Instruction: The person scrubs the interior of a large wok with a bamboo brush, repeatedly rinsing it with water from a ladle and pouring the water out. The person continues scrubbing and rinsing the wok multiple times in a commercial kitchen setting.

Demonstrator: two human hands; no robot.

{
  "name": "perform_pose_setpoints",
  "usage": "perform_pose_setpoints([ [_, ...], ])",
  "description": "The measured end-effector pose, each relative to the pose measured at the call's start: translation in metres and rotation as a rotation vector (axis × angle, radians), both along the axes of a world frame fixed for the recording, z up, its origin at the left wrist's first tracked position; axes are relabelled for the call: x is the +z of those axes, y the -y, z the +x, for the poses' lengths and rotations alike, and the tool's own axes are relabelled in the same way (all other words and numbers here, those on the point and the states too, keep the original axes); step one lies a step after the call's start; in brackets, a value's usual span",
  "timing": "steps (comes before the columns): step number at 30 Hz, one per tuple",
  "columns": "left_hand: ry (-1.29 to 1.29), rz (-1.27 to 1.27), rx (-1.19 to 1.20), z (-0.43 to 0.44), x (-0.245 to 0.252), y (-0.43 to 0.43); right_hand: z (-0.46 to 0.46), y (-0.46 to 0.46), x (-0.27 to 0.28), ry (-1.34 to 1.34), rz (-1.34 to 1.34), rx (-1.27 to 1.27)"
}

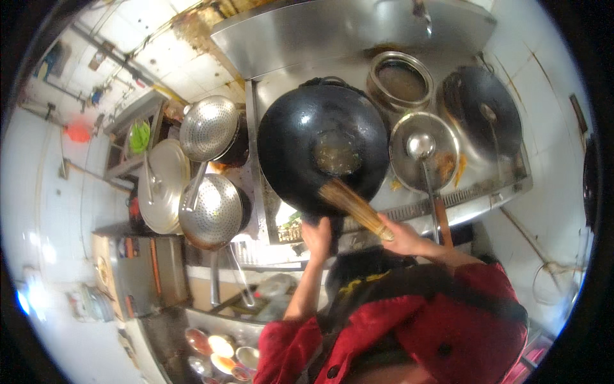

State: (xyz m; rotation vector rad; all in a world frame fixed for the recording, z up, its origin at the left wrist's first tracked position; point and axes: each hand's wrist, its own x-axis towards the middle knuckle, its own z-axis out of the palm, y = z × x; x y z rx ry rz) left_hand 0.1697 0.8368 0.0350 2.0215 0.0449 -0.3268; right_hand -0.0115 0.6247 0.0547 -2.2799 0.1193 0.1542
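A large black wok (283,144) rests on the stove in front of me, with a small pool of cloudy liquid (338,153) in its bottom. My left hand (317,238) grips the wok at its near edge, around a dark part (336,230) that may be a handle or a folded cloth. In my right hand (402,237) is the butt of a bamboo wok brush (355,206). Its bristles slant up and left over the near inner wall of the wok, close to the liquid.
Right of the wok stand a metal pot (373,91), a steel bowl (400,165) with a ladle (422,145) in it, and a second wok (472,96). Two perforated strainers (211,127) and a round lid (160,211) sit left. Small bowls (248,357) of ingredients are lower left.
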Motion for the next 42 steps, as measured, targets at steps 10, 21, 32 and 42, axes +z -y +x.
perform_pose_setpoints([
  [10,0.264,0.263,-0.102,-0.034,0.011,0.01,-0.019,-0.021,-0.056,0.062,0.179,-0.189],
  [21,0.304,0.249,-0.135,-0.05,0.035,0.023,-0.012,-0.035,-0.098,0.221,0.06,-0.314],
  [32,0.143,0.294,-0.071,-0.057,0.041,0.029,-0.005,-0.027,-0.078,0.152,0.174,-0.322],
  [42,0.287,0.104,-0.145,-0.042,0.04,0.024,-0.016,-0.007,-0.114,0.229,-0.021,-0.384],
])
